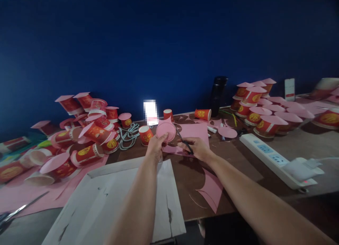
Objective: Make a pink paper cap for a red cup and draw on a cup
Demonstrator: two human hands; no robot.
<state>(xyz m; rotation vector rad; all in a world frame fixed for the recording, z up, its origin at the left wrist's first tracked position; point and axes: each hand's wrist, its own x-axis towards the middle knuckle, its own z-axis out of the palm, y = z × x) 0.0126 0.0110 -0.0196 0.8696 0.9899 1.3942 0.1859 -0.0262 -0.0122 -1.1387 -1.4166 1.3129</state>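
Left hand (159, 144): it is pinched tight on the pink paper (164, 127), with the thumb on the front.
Pink paper: it is up in the air over the table (185, 185), near the middle. A circle is drawn on it, and one corner pokes up past the line.
Right hand (198, 146): its fingers are curled round the dark handles of the scissors (188, 146), just beside the paper. I cannot tell how far apart the blades are.
Sheet (200, 132): it is pink too and lies flat behind the right hand.
Scrap (214, 193): it has curved edges and lies near the right arm.
Disc (227, 132): it is round and pink, to the right of the sheet, close to some white tubes (212, 129).
Cups: one red cup (145, 136) stands just behind the left hand, and one lying cup (202, 114) is farther back.
Left heap (86, 153): many red cups with pink tops lie tipped all over each other.
Right stack (255, 96): more cups like these sit in a pile, pink tops up.
White box (113, 199): it is big and flat, under the left arm.
Back: a black flask (218, 96) and a bright phone (150, 110) are by the blue wall (169, 50).
Power strip (262, 151): it is white, on the right, with a plug (299, 169) in it.
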